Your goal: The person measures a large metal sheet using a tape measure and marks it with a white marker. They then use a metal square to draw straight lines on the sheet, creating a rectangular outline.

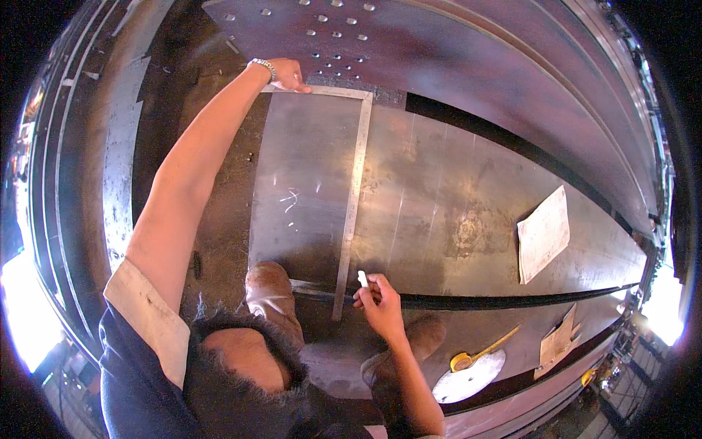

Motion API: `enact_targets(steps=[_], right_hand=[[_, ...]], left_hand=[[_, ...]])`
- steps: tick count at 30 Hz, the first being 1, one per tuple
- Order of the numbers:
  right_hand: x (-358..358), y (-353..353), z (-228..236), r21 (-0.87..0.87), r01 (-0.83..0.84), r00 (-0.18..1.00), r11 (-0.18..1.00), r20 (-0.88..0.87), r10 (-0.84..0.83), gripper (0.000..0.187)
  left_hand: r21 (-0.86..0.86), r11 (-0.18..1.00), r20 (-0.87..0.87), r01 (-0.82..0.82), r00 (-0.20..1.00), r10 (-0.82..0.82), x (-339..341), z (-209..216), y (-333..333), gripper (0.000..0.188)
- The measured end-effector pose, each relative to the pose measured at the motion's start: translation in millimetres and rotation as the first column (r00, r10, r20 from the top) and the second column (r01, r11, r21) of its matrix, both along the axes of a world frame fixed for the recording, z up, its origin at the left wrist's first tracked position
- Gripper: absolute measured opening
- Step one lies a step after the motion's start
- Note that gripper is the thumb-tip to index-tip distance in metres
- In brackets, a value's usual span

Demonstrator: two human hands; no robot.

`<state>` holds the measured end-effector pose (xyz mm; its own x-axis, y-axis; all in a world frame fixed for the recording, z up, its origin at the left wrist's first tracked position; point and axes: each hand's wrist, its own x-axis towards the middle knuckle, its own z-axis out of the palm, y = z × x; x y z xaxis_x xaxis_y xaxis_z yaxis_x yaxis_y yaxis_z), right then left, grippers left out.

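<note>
A large steel framing square [353, 190] lies on a grey metal plate [307, 161]. Its short arm runs along the plate's far edge, and its long arm comes back toward me past the near edge. My left hand [288, 75], with a metal band on the wrist, is closed on the short arm near its left end. Between the thumb and fingers of my right hand [380, 301] is a white stick of chalk [363, 279], just right of the long arm's near end. Pale chalk marks [291, 199] show on the plate left of the square.
A sheet of paper [545, 233] rests on the plate's right part. Nearer me, a yellow tape measure [462, 361] lies on a white disc [470, 379], beside torn cardboard [559, 342]. A steel beam [409, 44] with several holes borders the far side. My boots [268, 285] stand along the near edge.
</note>
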<state>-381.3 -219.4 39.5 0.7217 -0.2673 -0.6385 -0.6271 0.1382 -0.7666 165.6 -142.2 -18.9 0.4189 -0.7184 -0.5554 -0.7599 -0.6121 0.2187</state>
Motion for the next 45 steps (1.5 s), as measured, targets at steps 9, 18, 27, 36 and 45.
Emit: enact_targets(steps=[9,18,27,36,45], right_hand=[[1.5,-9.5,-4.3,0.0,0.011,0.999,1.0,-0.035,-0.011,0.018],[4.5,-6.3,1.8,-0.011,0.038,0.998,0.999,-0.041,-0.038,0.015],[-22.5,11.4,-12.4,-0.299,-0.412,0.892,0.861,-0.325,0.313,0.028],[-24.8,41.1,-22.5,-0.284,-0.185,0.942,0.941,-0.323,0.088,0.042],[-29.6,56.5,-30.4,-0.284,-0.219,0.965,0.934,-0.204,0.164,0.034]], left_hand=[[0.046,0.996,0.032,0.073,0.997,-0.074,-7.7,28.3,-5.5,0.061],[0.073,0.99,0.23,0.118,0.964,-0.132,-4.8,14.2,6.1,0.063],[-0.113,0.993,0.323,0.015,0.946,0.023,-21.6,11.6,31.1,0.054],[-0.297,0.942,0.04,-0.158,0.983,0.178,-18.2,-10.5,32.2,0.041],[-0.404,0.907,0.032,-0.118,0.989,0.143,-16.0,-17.2,22.6,0.035]])
